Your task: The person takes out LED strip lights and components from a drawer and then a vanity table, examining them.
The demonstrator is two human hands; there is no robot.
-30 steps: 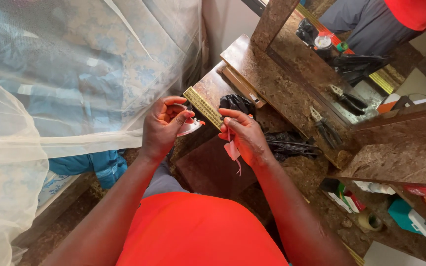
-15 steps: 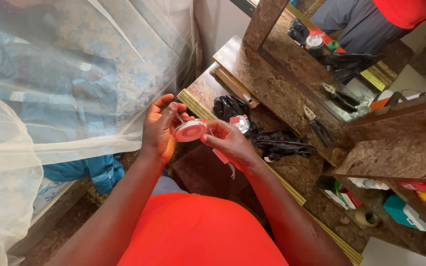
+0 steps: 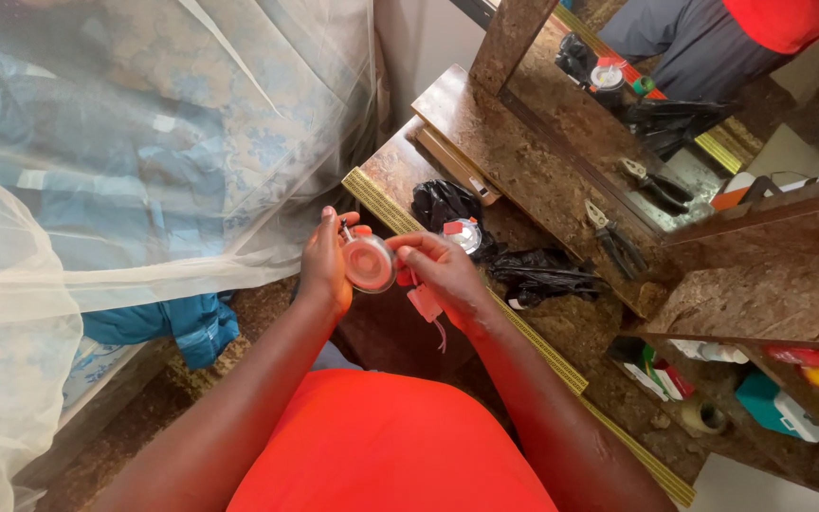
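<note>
Far left: white mosquito net (image 3: 97, 190) draped over a blue patterned bed, w/ a blue cloth (image 3: 168, 322) bunched on the floor under its edge.

Your left hand (image 3: 327, 261) is closed round a small round pink-lidded container (image 3: 370, 264), fingers curled behind it, thumb up top; a thin metal bit sticks up near the thumb, too small to tell what it is. Your right hand (image 3: 443, 270) meets the container from the other side, thumb and forefinger pinched on its rim; a pink tag w/ a thin string (image 3: 426, 305) hangs under that palm, prob. held by the lower fingers. Container sits between both hands, held up over the near edge of the brown bench (image 3: 561, 327), not resting on it.

On the bench just beyond your right hand: a second small round clear tub (image 3: 466, 234), touching a black plastic bag (image 3: 443, 201); another crumpled black bag (image 3: 542, 275) to its right. Further right, pliers (image 3: 613, 237) lie by the mirror (image 3: 637, 104) base. Lower right: shelf w/ a teal box (image 3: 774, 403).
</note>
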